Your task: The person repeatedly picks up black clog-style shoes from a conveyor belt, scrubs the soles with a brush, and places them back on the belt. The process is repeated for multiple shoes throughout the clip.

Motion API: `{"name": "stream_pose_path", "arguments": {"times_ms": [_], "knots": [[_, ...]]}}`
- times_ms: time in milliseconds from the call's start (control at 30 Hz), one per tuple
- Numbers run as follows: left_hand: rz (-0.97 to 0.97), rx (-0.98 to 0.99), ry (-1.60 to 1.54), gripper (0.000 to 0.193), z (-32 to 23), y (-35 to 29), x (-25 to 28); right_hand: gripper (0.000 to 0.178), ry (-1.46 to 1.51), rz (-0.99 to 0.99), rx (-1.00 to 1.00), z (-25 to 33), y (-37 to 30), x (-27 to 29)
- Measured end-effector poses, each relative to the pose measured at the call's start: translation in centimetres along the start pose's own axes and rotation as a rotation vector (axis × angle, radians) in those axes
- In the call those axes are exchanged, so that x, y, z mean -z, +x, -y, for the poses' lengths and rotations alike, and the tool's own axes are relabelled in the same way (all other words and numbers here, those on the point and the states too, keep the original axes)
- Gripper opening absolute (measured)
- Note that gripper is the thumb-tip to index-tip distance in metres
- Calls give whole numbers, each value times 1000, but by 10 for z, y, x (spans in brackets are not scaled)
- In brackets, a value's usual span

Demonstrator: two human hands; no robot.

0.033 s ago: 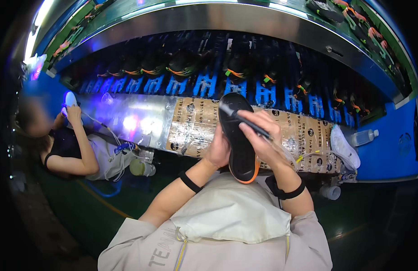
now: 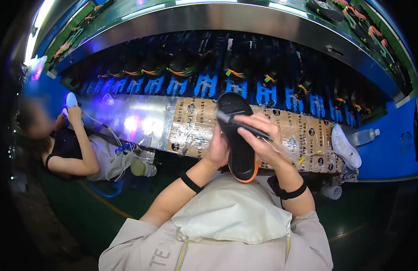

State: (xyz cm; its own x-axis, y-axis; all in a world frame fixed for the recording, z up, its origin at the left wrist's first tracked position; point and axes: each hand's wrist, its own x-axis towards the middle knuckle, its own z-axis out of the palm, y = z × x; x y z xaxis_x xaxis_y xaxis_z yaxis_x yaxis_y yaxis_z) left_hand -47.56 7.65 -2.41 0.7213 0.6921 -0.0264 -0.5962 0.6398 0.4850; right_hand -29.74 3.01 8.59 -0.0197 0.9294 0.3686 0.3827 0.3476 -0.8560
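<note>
A black shoe sole (image 2: 239, 140) with an orange edge at its near end stands lengthwise in front of my chest, its hollow inner face toward me. My left hand (image 2: 219, 147) grips it by the left edge, with some fingers hidden behind it. In my right hand (image 2: 262, 133) is a slim black-handled brush (image 2: 252, 128), held like a pen. A thin clear tube appears to run back from the handle along my wrist. The brush's pale tip, blurred, is at the left edge of the sole's far part.
Behind the cardboard-covered ledge (image 2: 191, 126) runs a row of blue holders (image 2: 265, 94) carrying dark shoe parts. To the right are a white shoe-shaped piece (image 2: 345, 147) and a clear bottle (image 2: 365, 137). A co-worker (image 2: 73, 149) sits at left, holding a pale sole (image 2: 71, 99).
The brush tip and my right hand have shifted slightly left and nearer to me. The far end of the sole has tipped a little left.
</note>
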Motion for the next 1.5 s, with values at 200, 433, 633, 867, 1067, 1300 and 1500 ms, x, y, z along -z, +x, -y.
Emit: {"name": "stream_pose_path", "arguments": {"times_ms": [200, 433, 633, 867, 1067, 1300, 1500], "knots": [[-93, 16, -41, 80, -8, 3, -16, 28, 94, -180, 5, -11, -3, -5], [-19, -87, -176, 80, -14, 8, -9, 27, -62, 0, 118, 0, -7, 4], [-32, -120, -127, 96, -29, 9, -6, 24, -112, 127, 214, 21, -13, -6], [-76, -202, -200, 111, -61, 25, -19, 27, -166, 205, 243, 41, -18, -13], [31, -239, -131, 114, -92, 29, -27, 29, -134, 153, 193, 41, -23, -15], [146, -272, -70, 122, -108, 33, -26, 31, -84, 156, 109, 44, -18, -8], [336, -174, 140, 126, -123, 40, -28, 30, -24, 176, -7, 51, -8, 3]]}}
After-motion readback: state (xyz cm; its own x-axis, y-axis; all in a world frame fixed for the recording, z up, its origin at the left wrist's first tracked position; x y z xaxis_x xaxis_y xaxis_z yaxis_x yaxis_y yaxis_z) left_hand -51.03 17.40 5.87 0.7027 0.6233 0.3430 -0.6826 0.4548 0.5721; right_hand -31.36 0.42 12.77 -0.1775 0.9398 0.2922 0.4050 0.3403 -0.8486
